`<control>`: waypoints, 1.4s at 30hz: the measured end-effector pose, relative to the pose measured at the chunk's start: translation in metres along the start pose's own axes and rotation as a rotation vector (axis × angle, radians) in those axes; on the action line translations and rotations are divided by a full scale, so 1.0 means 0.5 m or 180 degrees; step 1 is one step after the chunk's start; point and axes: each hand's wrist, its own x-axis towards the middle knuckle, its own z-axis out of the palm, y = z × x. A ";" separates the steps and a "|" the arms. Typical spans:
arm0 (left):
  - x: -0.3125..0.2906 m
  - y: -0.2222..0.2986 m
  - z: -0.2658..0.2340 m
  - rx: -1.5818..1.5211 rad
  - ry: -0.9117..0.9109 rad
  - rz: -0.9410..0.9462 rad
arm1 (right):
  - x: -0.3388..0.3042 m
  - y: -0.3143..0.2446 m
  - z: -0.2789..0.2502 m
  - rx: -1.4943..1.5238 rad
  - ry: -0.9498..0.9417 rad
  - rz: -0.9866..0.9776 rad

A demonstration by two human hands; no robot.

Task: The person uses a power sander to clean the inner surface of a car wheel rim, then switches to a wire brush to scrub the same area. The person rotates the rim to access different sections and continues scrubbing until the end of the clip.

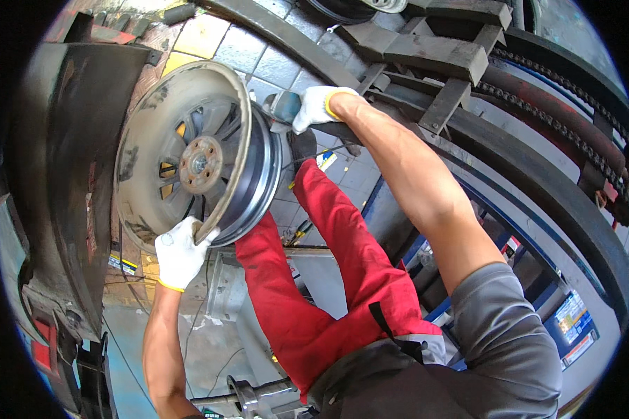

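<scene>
A car wheel rim (230, 150), with no tyre on it, stands tilted in front of me, its dusty hollow side and bolt hub toward the left. My left hand (182, 253), in a white glove with a yellow cuff, grips its near lower edge, fingers closed over the lip. My right hand (318, 109), gloved the same way, is wrapped round a teal power tool (283, 107) that looks like an angle grinder. The tool's head is close to the rim's right side; its working face is hidden, so I cannot tell whether it touches.
A dark metal machine panel (63, 174) rises at the left. Heavy steel beams (433, 56) and a chain (552, 91) run along the upper right. My red-trousered legs (342, 230) are below the rim. Thin cables (129, 363) trail over the floor at lower left.
</scene>
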 end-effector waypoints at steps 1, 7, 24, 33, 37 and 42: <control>0.001 -0.004 -0.002 -0.0004 0.0031 0.0015 | -0.008 0.004 0.002 0.0087 0.0089 0.0078; 0.026 0.019 -0.016 -0.0027 0.0123 0.0000 | -0.149 0.115 0.067 0.0913 0.0562 0.0163; 0.009 -0.126 -0.213 -0.0833 -0.0854 -0.0688 | -0.415 0.147 0.255 0.1772 0.0087 0.0831; 0.188 -0.118 -0.254 -0.0728 0.0749 -0.1641 | -0.444 0.122 0.232 0.1796 0.0259 0.0697; 0.170 -0.044 -0.180 -0.0625 0.0574 -0.1529 | -0.473 0.094 0.206 0.1571 0.0223 0.0683; 0.100 0.070 -0.065 0.0223 0.0529 -0.1333 | -0.528 0.047 0.216 0.1483 0.0072 0.0467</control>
